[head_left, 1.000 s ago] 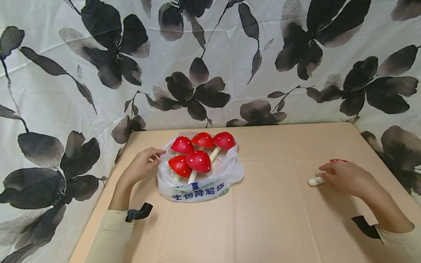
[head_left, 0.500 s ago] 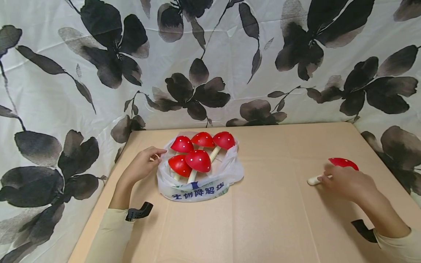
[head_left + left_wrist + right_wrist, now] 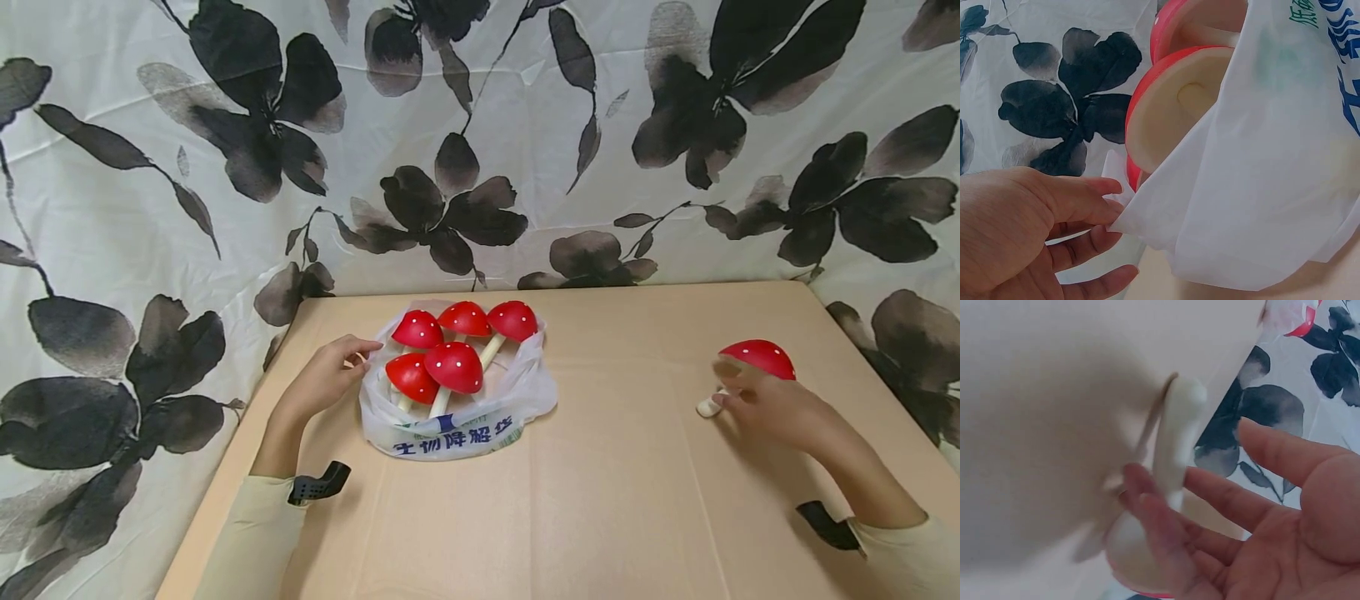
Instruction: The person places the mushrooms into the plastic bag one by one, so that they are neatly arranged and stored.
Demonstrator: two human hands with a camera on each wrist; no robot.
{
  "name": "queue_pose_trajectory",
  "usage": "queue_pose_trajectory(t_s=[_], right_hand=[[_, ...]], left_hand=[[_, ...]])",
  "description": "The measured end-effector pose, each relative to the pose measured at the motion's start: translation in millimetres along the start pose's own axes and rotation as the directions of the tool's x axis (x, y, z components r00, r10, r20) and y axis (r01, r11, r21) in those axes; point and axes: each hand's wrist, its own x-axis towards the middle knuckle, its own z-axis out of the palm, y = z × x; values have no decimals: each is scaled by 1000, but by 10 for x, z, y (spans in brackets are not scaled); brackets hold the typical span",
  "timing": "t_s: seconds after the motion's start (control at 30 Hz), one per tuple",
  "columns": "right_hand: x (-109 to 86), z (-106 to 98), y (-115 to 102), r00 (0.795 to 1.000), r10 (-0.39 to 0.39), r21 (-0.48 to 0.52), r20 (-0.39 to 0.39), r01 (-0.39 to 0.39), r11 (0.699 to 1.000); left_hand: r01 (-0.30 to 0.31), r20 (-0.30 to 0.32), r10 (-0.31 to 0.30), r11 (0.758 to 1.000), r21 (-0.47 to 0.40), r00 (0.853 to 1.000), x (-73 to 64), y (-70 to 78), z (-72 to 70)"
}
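Observation:
A white plastic bag (image 3: pixel 536 392) with blue lettering sits rolled open on the table, holding several red-capped toy mushrooms (image 3: pixel 453 367) with white dots and pale stems. At its left rim, my left hand (image 3: pixel 322 375) pinches the edge of the plastic (image 3: pixel 1166 206) between thumb and fingertips. Over on the right, my right hand (image 3: pixel 780 412) has its fingers curled around the stem of another toy mushroom (image 3: pixel 761 357). That mushroom's pale stem (image 3: pixel 1175 437) lies among the fingers in the right wrist view, while the thumb stands apart from it. The hand covers the middle of the stem.
The light wooden-coloured table (image 3: pixel 600 483) stretches between the bag and the right hand. A white curtain with dark flowers (image 3: pixel 450 208) hangs behind the back edge and along both sides. Black straps (image 3: pixel 318 483) sit on both wrists.
The mushroom at my right hand has shifted left and slightly back, and more of its red cap now shows. My right hand has moved left with it. The left hand stays at the bag.

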Motion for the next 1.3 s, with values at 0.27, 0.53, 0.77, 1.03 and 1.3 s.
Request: queue_pose_trajectory(t_s=[0.27,0.53,0.77,1.03,1.3], right_hand=[[17,-34,112,993,102,150,-57,-92,984],[19,-39,58,987,98,253,-129,-63,965],[84,-6,-69,975,7,423,-222,90,902],[218,-8,-350,945,-125,537,-301,276,797],[347,-8,-611,941,-170,626,-294,324,709]], left_hand=[[-2,-3,2,1000,-8,1000,-5,-3,-5],[4,1,-4,1000,-4,1000,-9,-4,-11],[6,5,-6,1000,-6,1000,-15,-3,-18],[6,9,-6,1000,-15,1000,-24,-6,-22],[8,8,-8,1000,-8,1000,-32,-5,-31]])
